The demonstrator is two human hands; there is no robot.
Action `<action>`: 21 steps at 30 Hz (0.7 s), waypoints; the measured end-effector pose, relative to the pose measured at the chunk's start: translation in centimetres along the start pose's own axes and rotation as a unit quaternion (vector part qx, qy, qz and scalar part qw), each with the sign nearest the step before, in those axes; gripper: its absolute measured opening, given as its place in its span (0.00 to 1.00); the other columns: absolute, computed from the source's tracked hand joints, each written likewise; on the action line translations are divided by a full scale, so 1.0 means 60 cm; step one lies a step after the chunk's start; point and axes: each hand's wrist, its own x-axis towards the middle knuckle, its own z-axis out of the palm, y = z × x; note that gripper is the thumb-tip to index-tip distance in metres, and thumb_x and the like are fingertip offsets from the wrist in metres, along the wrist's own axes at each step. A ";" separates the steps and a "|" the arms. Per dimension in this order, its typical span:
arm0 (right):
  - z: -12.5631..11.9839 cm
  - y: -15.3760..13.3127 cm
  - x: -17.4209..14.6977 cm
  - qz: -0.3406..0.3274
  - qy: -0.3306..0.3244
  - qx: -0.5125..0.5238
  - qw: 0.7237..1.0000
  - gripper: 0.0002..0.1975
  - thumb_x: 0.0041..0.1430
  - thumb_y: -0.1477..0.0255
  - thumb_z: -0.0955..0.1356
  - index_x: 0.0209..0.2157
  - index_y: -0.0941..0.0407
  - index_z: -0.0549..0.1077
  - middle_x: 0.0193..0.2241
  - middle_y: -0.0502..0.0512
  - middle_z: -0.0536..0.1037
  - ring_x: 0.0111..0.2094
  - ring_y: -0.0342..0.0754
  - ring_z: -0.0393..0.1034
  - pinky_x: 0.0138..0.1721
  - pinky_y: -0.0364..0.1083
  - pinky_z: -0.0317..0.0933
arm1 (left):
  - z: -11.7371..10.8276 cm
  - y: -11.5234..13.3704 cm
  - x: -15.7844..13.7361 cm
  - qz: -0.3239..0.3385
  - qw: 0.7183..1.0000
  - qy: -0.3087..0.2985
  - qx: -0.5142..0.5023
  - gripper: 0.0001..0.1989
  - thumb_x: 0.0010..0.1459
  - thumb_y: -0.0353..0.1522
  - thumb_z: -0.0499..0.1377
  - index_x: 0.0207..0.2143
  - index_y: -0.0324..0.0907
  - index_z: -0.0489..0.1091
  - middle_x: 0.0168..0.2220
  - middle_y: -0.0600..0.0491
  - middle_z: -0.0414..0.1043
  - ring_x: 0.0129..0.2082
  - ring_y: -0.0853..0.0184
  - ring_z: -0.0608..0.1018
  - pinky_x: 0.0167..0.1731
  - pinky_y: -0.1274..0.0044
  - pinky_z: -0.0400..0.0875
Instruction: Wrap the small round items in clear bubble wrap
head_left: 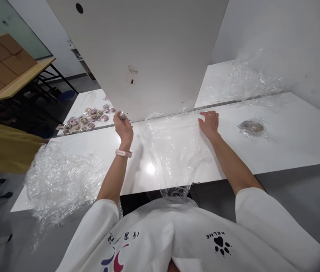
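Observation:
A crinkled sheet of clear plastic film (pixel 177 147) lies across the white table in front of me and hangs over its near edge. My right hand (pixel 210 124) is at the film's far right corner, its fingers curled on the plastic. Left of the film, my left hand (pixel 123 128) is raised by the upright panel, closed around a small greyish-brown thing that its fingers mostly hide. On the right side of the table rests a small clear-wrapped packet (pixel 251 127) with brownish contents.
Crumpled clear plastic (pixel 63 185) is heaped at the left end. A tall white panel (pixel 154 56) rises behind the film. Beyond the divide lie several small wrapped packets (pixel 88 119) and more loose film (pixel 250 79). Cardboard boxes (pixel 4 62) stand far left, near a person's mustard-coloured clothing (pixel 7 145).

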 end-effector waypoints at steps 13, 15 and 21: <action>-0.115 0.014 -0.285 -0.084 -0.013 0.015 0.996 0.19 0.68 0.66 0.58 0.53 0.54 0.73 0.54 0.62 0.73 0.58 0.57 0.62 0.60 0.58 0.57 | 0.148 0.038 -0.315 0.270 0.805 -0.526 0.051 0.17 0.64 0.28 0.57 0.54 0.53 0.71 0.70 0.49 0.53 0.72 0.50 0.49 0.64 0.42 0.33; -0.122 0.003 -0.354 -0.086 -0.020 0.051 0.995 0.20 0.68 0.68 0.57 0.55 0.51 0.72 0.53 0.60 0.74 0.58 0.56 0.65 0.60 0.58 0.58 | 0.111 0.046 -0.303 0.294 0.797 -0.523 0.073 0.24 0.63 0.30 0.59 0.60 0.56 0.66 0.73 0.50 0.43 0.73 0.48 0.41 0.64 0.42 0.31; -0.098 0.005 -0.522 -0.132 -0.084 0.015 0.988 0.25 0.65 0.74 0.59 0.59 0.43 0.69 0.60 0.54 0.71 0.64 0.56 0.61 0.63 0.62 0.54 | -0.055 0.055 -0.313 0.294 0.768 -0.554 0.131 0.39 0.56 0.18 0.51 0.68 0.53 0.55 0.73 0.49 0.41 0.73 0.54 0.43 0.67 0.47 0.37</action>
